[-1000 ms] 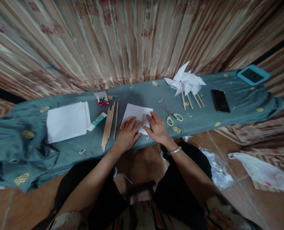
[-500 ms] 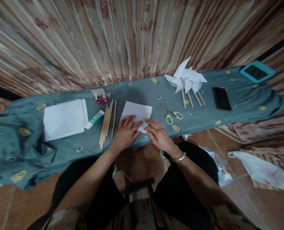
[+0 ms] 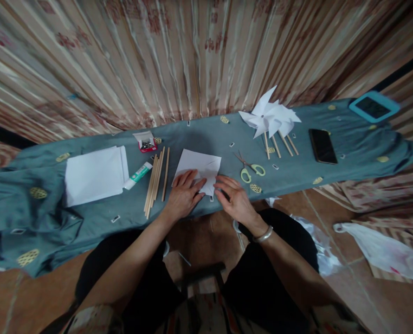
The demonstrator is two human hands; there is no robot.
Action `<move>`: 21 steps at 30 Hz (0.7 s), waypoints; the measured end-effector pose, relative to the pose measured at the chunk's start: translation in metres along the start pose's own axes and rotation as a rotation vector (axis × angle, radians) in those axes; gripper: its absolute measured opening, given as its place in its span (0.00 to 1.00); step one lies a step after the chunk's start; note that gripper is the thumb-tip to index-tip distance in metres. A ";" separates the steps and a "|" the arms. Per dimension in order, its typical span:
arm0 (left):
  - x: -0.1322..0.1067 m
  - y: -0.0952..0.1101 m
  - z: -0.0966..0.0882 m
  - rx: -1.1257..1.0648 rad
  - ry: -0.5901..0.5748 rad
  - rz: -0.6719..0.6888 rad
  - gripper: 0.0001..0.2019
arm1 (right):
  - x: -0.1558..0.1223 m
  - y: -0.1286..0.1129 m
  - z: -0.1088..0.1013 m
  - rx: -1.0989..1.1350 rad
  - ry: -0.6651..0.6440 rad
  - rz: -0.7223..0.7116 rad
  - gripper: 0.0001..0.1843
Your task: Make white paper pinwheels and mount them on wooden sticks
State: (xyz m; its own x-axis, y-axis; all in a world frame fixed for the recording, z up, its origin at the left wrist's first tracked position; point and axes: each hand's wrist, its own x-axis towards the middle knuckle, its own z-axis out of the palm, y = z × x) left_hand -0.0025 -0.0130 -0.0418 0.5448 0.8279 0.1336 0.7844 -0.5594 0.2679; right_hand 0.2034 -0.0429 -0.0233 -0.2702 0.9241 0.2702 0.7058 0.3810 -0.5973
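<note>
A white square of paper (image 3: 199, 166) lies on the blue-grey cloth (image 3: 98, 222) in front of me. My left hand (image 3: 183, 195) rests flat on its near left part, fingers stretched out. My right hand (image 3: 235, 197) sits at the sheet's near right corner, fingers spread and lightly curled on the paper's edge. Neither hand lifts the sheet.
A bundle of wooden sticks (image 3: 155, 182), a glue tube (image 3: 137, 175), a stack of white paper (image 3: 94, 175) and a small box of pins (image 3: 145, 141) lie to the left. Scissors (image 3: 250, 168), finished paper pinwheels (image 3: 269, 117), a black phone (image 3: 322, 145) and a blue-framed device (image 3: 373, 106) lie to the right.
My right hand has slid back from the middle of the sheet toward its near right corner. The left hand has stayed on the paper.
</note>
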 end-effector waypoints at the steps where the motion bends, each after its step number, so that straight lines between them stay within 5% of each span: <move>1: 0.000 0.000 0.000 0.006 -0.001 0.001 0.21 | 0.005 0.000 0.002 -0.039 0.012 -0.008 0.16; 9: 0.000 0.001 -0.004 0.015 -0.004 -0.004 0.22 | 0.053 0.007 0.031 -0.324 -0.120 0.028 0.25; 21: 0.005 -0.014 -0.003 -0.054 0.023 -0.109 0.23 | 0.055 0.010 0.042 -0.394 -0.069 0.023 0.24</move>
State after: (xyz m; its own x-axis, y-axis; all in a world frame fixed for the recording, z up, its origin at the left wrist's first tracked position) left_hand -0.0113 -0.0006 -0.0422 0.4499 0.8846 0.1228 0.8211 -0.4639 0.3325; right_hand 0.1683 0.0131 -0.0461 -0.2853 0.9371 0.2012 0.9055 0.3323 -0.2638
